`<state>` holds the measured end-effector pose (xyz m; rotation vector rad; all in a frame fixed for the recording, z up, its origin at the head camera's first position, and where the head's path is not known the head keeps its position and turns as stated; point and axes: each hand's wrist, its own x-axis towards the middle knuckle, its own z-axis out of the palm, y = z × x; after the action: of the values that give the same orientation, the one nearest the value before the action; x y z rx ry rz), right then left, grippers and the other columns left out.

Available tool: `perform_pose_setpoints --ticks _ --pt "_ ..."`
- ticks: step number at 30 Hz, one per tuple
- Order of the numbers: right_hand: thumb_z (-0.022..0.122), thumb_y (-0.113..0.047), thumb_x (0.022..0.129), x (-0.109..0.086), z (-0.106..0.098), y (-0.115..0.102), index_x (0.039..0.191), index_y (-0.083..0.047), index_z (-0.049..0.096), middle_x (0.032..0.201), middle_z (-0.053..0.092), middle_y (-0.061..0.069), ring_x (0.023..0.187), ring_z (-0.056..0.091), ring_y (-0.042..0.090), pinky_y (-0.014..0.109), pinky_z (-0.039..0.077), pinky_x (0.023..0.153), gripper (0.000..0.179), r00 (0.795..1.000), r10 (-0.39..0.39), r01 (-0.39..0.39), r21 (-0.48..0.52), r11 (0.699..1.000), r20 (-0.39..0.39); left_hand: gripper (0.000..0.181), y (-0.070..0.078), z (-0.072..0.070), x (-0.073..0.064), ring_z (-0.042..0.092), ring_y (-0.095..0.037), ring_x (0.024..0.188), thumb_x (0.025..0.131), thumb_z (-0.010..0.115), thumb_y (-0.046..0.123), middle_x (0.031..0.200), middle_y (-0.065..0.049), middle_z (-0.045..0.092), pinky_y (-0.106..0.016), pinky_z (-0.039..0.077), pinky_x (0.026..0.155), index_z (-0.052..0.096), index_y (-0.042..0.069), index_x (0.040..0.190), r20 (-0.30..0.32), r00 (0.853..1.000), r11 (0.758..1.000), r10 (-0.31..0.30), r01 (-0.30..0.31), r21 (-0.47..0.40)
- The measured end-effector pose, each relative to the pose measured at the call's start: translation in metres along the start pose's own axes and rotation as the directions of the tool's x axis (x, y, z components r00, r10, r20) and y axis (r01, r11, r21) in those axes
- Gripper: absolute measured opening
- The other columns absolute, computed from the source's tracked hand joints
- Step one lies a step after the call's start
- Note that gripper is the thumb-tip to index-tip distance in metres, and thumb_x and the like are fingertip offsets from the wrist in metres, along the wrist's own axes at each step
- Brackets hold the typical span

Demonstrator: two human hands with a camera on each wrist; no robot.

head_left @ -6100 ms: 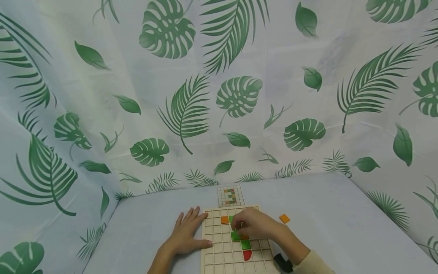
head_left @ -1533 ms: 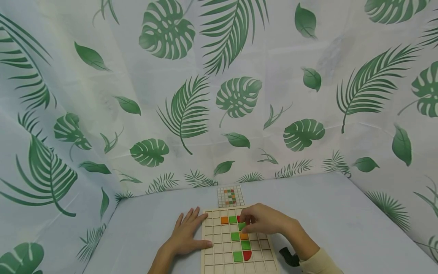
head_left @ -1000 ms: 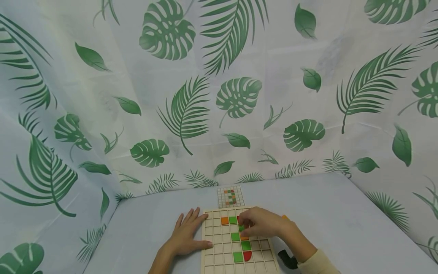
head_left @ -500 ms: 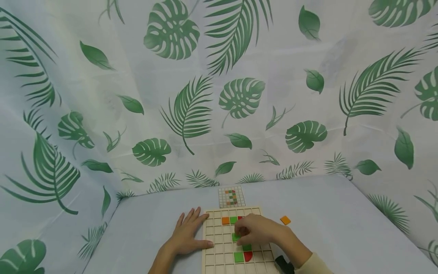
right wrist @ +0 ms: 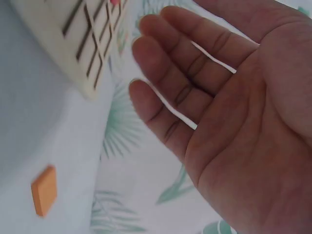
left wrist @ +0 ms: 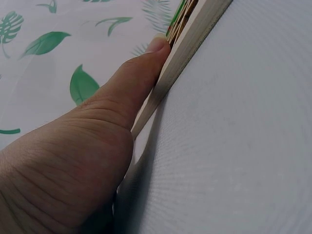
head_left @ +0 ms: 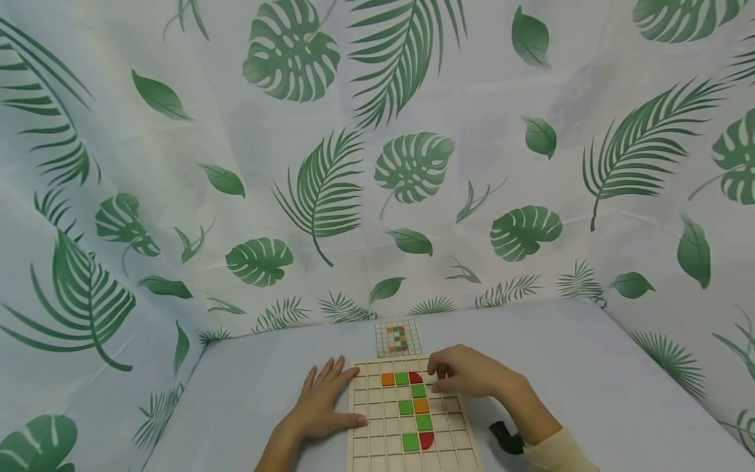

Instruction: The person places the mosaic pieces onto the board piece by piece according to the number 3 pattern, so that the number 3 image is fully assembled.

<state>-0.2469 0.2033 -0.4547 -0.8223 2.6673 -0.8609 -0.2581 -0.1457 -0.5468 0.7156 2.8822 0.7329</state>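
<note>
In the head view, a pale wooden grid board (head_left: 376, 447) lies on the table with square green tiles (head_left: 424, 423), orange tiles (head_left: 421, 406) and rounded-corner red tiles (head_left: 426, 440) in its cells. My left hand (head_left: 318, 406) is spread at the board's left edge, its thumb tip touching the rim, as the left wrist view shows too. Over the board's upper right side hovers my right hand (head_left: 468, 372), fingers loosely bent. The right wrist view shows nothing in its palm. A loose orange tile (right wrist: 45, 191) lies on the table there, hidden in the head view.
Behind the board lies a small printed grid card (head_left: 398, 339) with a coloured pattern. A black object (head_left: 507, 438) shows by the right forearm. White leaf-print cloth (head_left: 354, 196) walls the table's back and sides.
A green tile now sits left of the lower red tile, unlike the oldest frame. Over the last half second my right hand has moved from the middle tiles up and right, uncovering them.
</note>
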Motion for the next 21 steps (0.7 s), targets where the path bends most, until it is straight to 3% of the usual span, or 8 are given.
perform_pose_setpoints --ticks 3,10,17,21 --pt "0.081 -0.021 0.091 -0.005 -0.006 0.003 0.107 -0.012 0.074 0.085 0.066 -0.009 0.076 0.058 0.010 0.027 0.049 0.065 0.020 0.998 0.060 -0.061 -0.032 0.998 -0.019 0.104 0.000 0.001 0.000 0.016 -0.041 0.161 0.076 0.072 0.081 0.173 -0.015 0.023 -0.072 0.001 0.125 0.042 0.027 0.160 0.002 1.000 1.000 0.000 0.000 0.000" --pt "0.083 -0.016 0.087 -0.013 -0.015 0.009 0.106 -0.010 0.074 0.088 0.067 -0.004 0.078 0.057 0.014 0.032 0.049 0.066 0.022 0.991 0.116 -0.120 -0.067 0.990 -0.061 0.104 -0.002 0.001 0.000 0.015 -0.041 0.161 0.077 0.071 0.081 0.173 -0.015 0.023 -0.071 0.001 0.126 0.041 0.027 0.160 0.000 1.000 1.000 0.007 -0.007 0.002" --pt "0.089 -0.007 0.079 -0.015 -0.017 0.020 0.102 -0.014 0.073 0.096 0.069 0.000 0.085 0.059 0.016 0.038 0.053 0.072 0.029 0.961 0.241 -0.256 -0.104 0.961 -0.135 0.104 -0.001 0.001 0.000 0.015 -0.041 0.161 0.077 0.071 0.080 0.173 -0.015 0.022 -0.071 0.001 0.126 0.041 0.027 0.161 -0.001 1.000 1.000 0.004 -0.004 0.004" --pt "0.088 -0.004 0.078 -0.018 -0.020 0.025 0.102 -0.012 0.073 0.095 0.069 0.003 0.082 0.059 0.017 0.036 0.054 0.069 0.030 0.954 0.264 -0.281 -0.118 0.952 -0.141 0.104 0.000 0.001 -0.001 0.015 -0.041 0.161 0.077 0.071 0.080 0.173 -0.015 0.022 -0.071 0.001 0.126 0.041 0.027 0.160 -0.002 1.000 1.000 0.001 -0.001 0.005"
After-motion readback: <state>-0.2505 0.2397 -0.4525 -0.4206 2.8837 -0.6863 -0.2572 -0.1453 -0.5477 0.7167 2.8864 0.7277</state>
